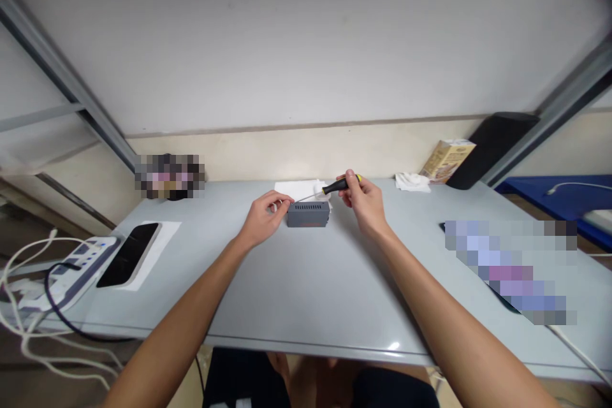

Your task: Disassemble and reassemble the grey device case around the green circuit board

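A small dark grey box (307, 215) with a row of vent slots along its top stands on the light grey desk (315, 293). My right hand (364, 201) grips a screwdriver (338, 185) by its black and yellow handle. Its thin shaft slants down to the left, and the tip is at the box's upper left corner. My left hand (266, 215) is at that same corner, thumb and forefinger pinched close to the tip. Whether a screw is between those fingers is too small to tell. Behind the box lies white paper (297, 190), partly hidden.
To the left, a phone (130, 255) rests on paper beside a power strip (71, 274) with tangled cables. At the back right are crumpled tissue (412, 182), a yellow carton (448, 160) and a black cylinder (495, 146). Blurred items lie at right and back left.
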A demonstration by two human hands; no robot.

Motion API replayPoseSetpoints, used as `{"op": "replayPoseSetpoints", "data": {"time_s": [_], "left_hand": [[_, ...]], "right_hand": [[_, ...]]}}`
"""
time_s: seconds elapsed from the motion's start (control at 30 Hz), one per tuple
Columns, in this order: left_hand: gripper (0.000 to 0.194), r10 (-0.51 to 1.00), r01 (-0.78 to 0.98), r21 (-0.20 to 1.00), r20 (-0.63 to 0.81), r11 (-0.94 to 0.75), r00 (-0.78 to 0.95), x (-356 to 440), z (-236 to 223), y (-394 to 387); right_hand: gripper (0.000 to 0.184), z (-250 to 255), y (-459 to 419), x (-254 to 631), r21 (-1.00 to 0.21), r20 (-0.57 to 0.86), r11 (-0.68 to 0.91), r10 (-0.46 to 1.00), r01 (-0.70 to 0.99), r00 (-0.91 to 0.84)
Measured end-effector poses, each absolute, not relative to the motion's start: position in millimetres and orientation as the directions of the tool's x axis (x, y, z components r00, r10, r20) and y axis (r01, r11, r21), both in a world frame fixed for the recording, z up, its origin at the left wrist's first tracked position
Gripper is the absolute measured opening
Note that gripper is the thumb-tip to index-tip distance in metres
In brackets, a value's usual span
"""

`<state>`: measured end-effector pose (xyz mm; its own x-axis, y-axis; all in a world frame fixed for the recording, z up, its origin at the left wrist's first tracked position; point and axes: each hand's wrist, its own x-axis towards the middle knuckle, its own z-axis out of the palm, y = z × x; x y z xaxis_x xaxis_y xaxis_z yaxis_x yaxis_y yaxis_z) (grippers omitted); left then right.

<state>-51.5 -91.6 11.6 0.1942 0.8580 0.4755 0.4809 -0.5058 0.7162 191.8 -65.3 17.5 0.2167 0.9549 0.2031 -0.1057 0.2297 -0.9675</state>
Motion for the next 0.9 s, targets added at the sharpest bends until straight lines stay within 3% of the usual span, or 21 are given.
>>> {"op": "replayPoseSetpoints", "data": {"time_s": [0.27,0.47,0.57,0.7,0.9], "left_hand": [[0.029,0.744,0.542,0.528,0.579,-0.655,0.335,-61.5,6.1,-91.3],[0.033,0.582,0.626,0.219,0.670,-0.748,0.460,-68.7,7.3,-88.6],[0.032,0.548,0.645,0.129,0.666,-0.753,0.507,-70.9,11.5,-89.0],[0.031,0.579,0.673,0.152,0.663,-0.724,0.474,-71.3,14.5,-90.3],[0.034,0.760,0.753,0.384,0.608,-0.535,0.230,-77.4,9.2,-84.0]], "right_hand": [[0.064,22.2,-68.7,190.6,-0.968,0.213,0.235,0.954,-0.089,0.211],[0.065,22.6,-68.7,190.7,-0.966,0.217,0.242,0.951,-0.093,0.222],[0.063,20.1,-65.7,192.9,-0.960,0.207,0.247,0.942,-0.129,0.263],[0.063,16.9,-63.0,195.5,-0.960,0.149,0.212,0.940,-0.182,0.308],[0.065,-3.6,-60.1,191.6,-0.990,0.086,0.101,0.985,-0.095,0.150]]}}
